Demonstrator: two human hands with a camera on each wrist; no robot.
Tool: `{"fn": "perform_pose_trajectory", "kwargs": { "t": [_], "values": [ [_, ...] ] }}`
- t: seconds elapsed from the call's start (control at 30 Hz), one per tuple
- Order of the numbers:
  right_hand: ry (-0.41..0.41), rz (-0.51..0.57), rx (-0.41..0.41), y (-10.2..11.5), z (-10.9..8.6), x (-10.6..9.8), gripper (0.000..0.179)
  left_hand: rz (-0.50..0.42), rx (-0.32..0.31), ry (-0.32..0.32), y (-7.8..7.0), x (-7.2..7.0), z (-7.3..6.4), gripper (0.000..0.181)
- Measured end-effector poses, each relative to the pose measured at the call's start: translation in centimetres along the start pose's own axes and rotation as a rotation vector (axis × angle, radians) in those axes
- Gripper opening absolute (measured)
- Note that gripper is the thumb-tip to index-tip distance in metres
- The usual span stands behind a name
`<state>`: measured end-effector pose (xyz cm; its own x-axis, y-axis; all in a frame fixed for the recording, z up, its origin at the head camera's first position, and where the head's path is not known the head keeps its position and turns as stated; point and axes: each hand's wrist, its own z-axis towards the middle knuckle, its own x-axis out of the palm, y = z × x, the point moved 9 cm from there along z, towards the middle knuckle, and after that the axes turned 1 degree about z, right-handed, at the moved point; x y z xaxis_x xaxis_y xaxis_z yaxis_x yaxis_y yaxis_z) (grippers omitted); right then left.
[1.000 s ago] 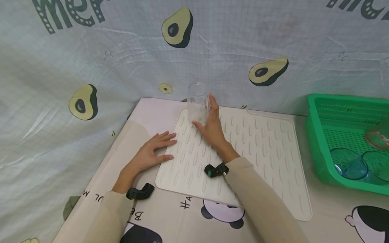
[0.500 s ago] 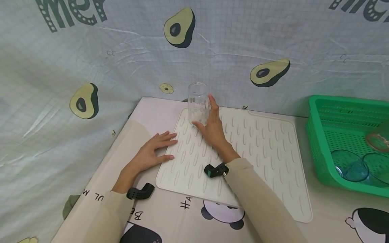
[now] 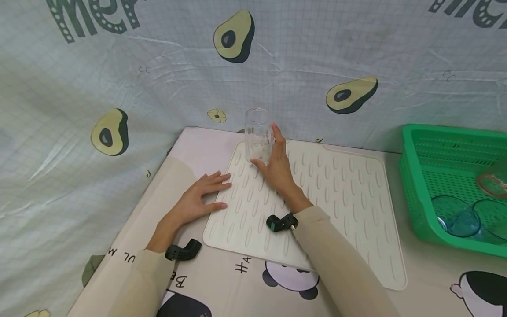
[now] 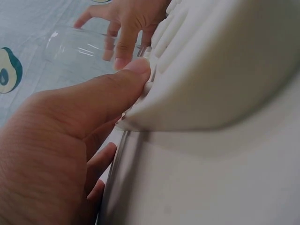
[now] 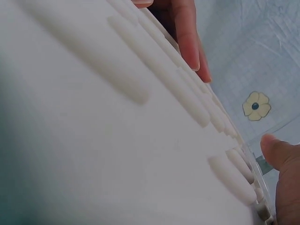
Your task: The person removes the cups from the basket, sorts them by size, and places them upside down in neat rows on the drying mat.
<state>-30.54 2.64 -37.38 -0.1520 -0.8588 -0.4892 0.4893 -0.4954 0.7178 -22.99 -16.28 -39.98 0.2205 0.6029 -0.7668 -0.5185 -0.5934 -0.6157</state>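
Note:
A tall clear drinking glass (image 3: 258,136) stands upright at the back left corner of the off-white ribbed mat (image 3: 336,189). My right hand (image 3: 277,169) holds it low down, thumb on the near side and index finger along the right side; the other fingers are mostly hidden in the head view. In the left wrist view, the glass (image 4: 77,47) shows with the right hand (image 4: 133,23) around its lower part. My left hand (image 3: 196,198) rests at the mat's left edge, fingers spread and fairly straight, thumb (image 4: 110,86) lying on the mat's border.
At the right stands a green plastic basket (image 3: 409,185) with blue-tinted glasses (image 3: 455,215) and another clear glass (image 3: 493,176) in it. A printed cloth (image 3: 293,83) hangs close behind the mat and along the left side. Printed covering lies on the table (image 3: 222,281).
The view shifts very slightly between the oldest frame and now. Both hands, the glass and the mat keep their places.

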Motion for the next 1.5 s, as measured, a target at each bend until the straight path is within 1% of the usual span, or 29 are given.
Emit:
{"fn": "perform_pose_trajectory", "kwargs": {
  "t": [0.17, 0.33, 0.53, 0.6, 0.7, 0.9, 1.0, 1.13, 1.27, 1.5],
  "values": [
    [0.003, 0.01, -0.004, 0.0, 0.0, 0.1, 0.104, 0.005, 0.0, 0.0, 0.0, 0.0, 0.0, 0.057],
    [0.011, 0.019, 0.042, -0.2, -0.1, 0.2, 0.105, 0.002, 0.005, -0.003, -0.1, 0.0, 0.0, 0.057],
    [0.024, 0.049, 0.075, -0.2, -0.1, 0.1, 0.104, 0.013, -0.016, 0.002, 0.1, 0.0, 0.0, 0.057],
    [0.029, 0.055, 0.084, -0.2, -0.1, -0.1, 0.103, 0.014, -0.019, 0.003, 0.0, 0.1, 0.1, 0.057],
    [0.015, 0.077, 0.069, 0.2, -0.1, -0.8, 0.101, 0.015, -0.019, 0.004, -0.2, 0.1, 0.1, 0.057],
    [-0.035, 0.168, -0.012, 1.9, 0.0, -2.7, 0.095, 0.015, -0.014, -0.001, -0.2, 0.1, 0.1, 0.057],
    [-0.046, 0.171, -0.039, 2.7, 0.0, -3.9, 0.092, 0.014, -0.014, -0.004, -0.2, 0.0, 0.1, 0.057],
    [-0.064, 0.14, -0.063, 3.7, 0.0, -5.6, 0.088, 0.01, -0.013, -0.006, -0.2, 0.0, 0.0, 0.058],
    [-0.094, 0.133, -0.068, 4.6, -0.1, -7.8, 0.084, 0.009, -0.007, -0.007, -0.3, -0.1, 0.0, 0.058],
    [-0.13, 0.115, -0.052, 6.4, -0.8, -12.4, 0.082, 0.018, -0.006, -0.008, -0.5, -0.1, 0.1, 0.058]
  ]
}}
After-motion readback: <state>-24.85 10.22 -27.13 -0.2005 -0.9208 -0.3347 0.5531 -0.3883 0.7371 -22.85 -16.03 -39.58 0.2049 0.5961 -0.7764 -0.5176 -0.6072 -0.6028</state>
